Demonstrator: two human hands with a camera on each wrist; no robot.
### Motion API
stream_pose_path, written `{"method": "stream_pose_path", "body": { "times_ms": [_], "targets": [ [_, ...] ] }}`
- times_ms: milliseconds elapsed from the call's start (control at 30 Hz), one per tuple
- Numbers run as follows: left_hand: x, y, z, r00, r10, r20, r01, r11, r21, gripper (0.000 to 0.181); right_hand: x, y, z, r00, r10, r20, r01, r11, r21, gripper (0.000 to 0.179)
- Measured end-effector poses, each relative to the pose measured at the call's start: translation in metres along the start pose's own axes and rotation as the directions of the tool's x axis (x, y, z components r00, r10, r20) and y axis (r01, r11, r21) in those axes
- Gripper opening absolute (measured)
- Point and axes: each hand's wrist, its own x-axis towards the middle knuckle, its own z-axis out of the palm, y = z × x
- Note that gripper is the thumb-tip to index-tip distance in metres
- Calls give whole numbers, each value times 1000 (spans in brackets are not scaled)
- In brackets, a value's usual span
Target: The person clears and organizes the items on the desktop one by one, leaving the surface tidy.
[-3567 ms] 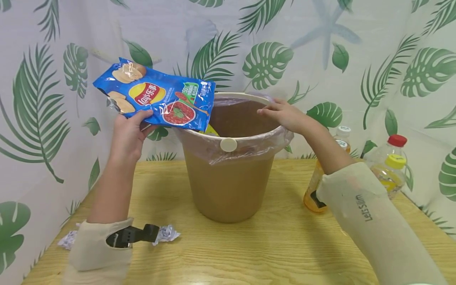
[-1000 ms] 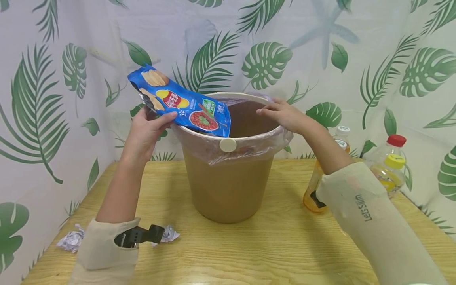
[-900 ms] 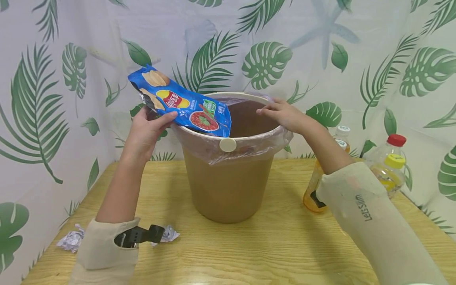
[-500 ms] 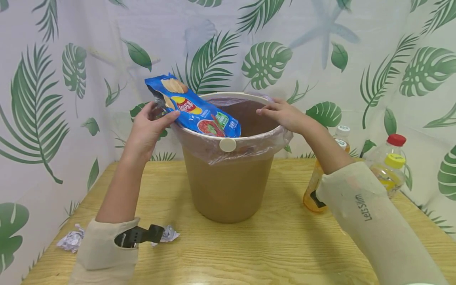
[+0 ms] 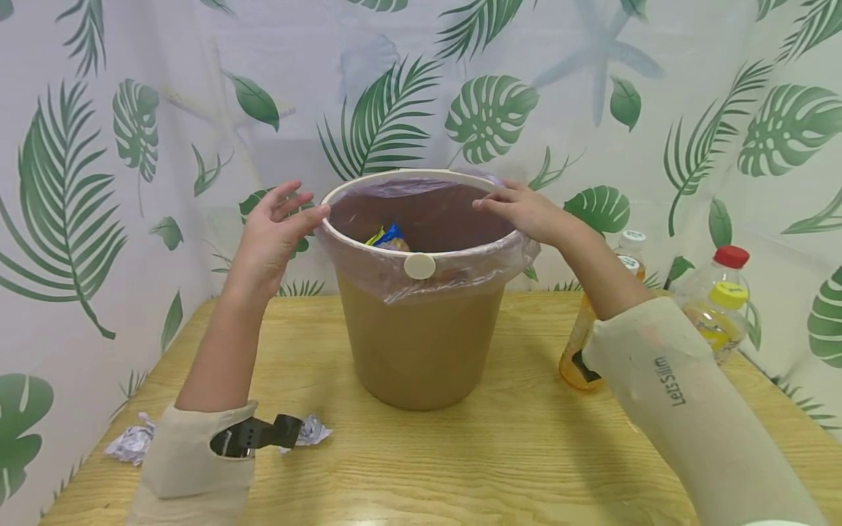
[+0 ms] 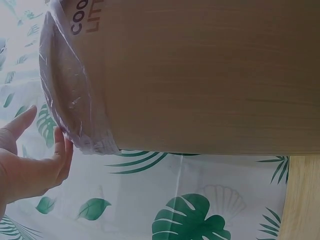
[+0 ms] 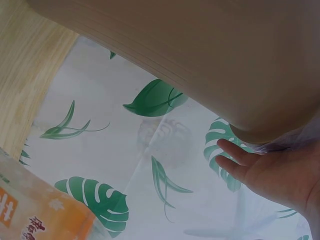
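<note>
A brown trash bin [image 5: 421,351] with a cream rim and a thin plastic liner [image 5: 408,288] folded over it stands on the table. Inside, low behind the near rim, a bit of the blue chip bag [image 5: 395,235] shows beside a yellow wrapper edge [image 5: 376,236]; the rest is hidden. My left hand [image 5: 271,237] holds nothing, its fingers spread and the thumb tip at the left rim. In the left wrist view, its fingertips are by the liner's outside. My right hand [image 5: 529,212] grips the right rim, seen from outside in the right wrist view.
Crumpled paper balls lie at the front left, one plain [image 5: 131,442] and one [image 5: 312,431] partly behind the wrist strap. At the right stand an orange drink bottle [image 5: 579,351], a red-capped bottle [image 5: 731,257] and a yellow-capped bottle [image 5: 726,296]. A leaf-patterned cloth [image 5: 296,44] hangs behind.
The chip bag has slid from my left hand down into the bin. My left hand stays at the left rim with fingers spread. The right hand has stayed on the rim.
</note>
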Motion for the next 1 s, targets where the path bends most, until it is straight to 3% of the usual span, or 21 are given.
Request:
{"method": "stream_pose_path", "body": {
  "times_ms": [233, 600, 767, 1000],
  "targets": [
    [-3, -1, -3, 999, 37, 11, -36, 995, -94, 61, -1, -1, 0, 1000, 15, 5, -15, 1000, -2, 58],
    [-24, -15, -25, 998, 61, 27, -58, 993, -101, 57, 0, 0, 0, 1000, 7, 0, -7, 1000, 3, 56],
    [-43, -32, -41, 999, -3, 48, 2, 1000, 10, 58, 1, 1, 0, 1000, 3, 1, -3, 1000, 4, 56],
    [-69, -66, -58, 994, -74, 76, 62, 987, 150, 55, 0, 1, -1, 1000, 5, 3, -5, 1000, 17, 58]
  ]
}}
